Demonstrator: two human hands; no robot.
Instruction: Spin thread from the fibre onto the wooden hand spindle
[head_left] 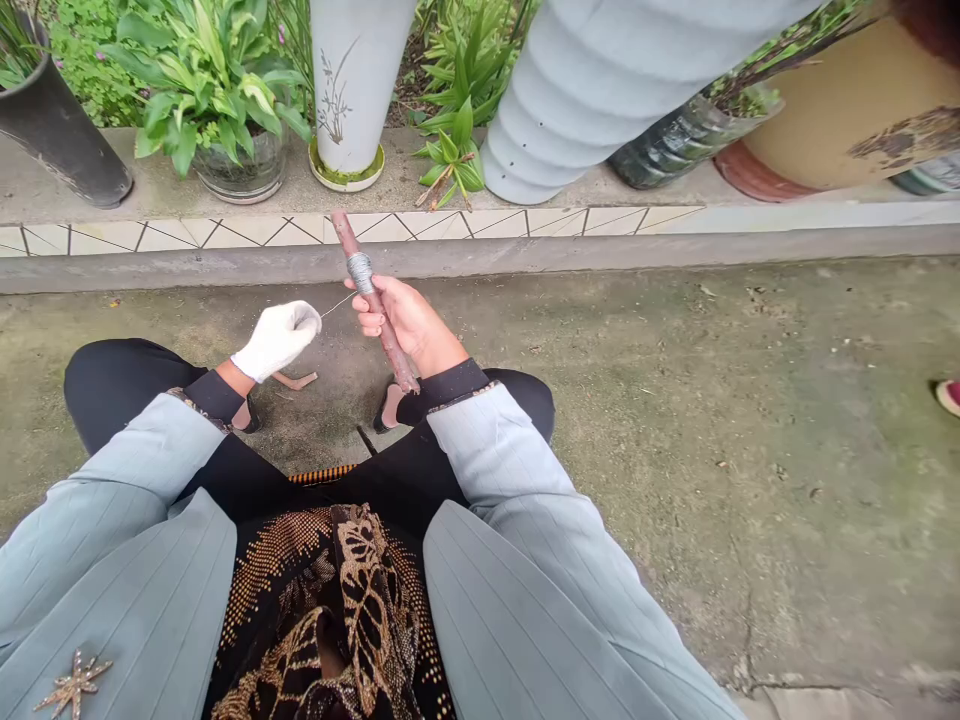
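Observation:
My bare right hand (pixel 403 318) is wrapped round a reddish-brown stick (pixel 391 347), which slants up and away to the left. Grey wire (pixel 360 272) is wound in a tight band round the stick, just above my fingers. From that band a thin loose length runs to my left hand (pixel 277 338), which wears a white glove. The gloved fingers are pinched closed on the wire's end. Both hands are above the ground in front of my knees, with a short gap between them.
A forked twig (pixel 296 381) lies on the concrete ground (pixel 675 400) between my feet. Ahead runs a low tiled ledge (pixel 247 233) bearing a white pot (pixel 352 90), a ribbed pale pot (pixel 570 110), a leafy potted plant (pixel 240 165) and others. A red shoe (pixel 949 396) shows at far right.

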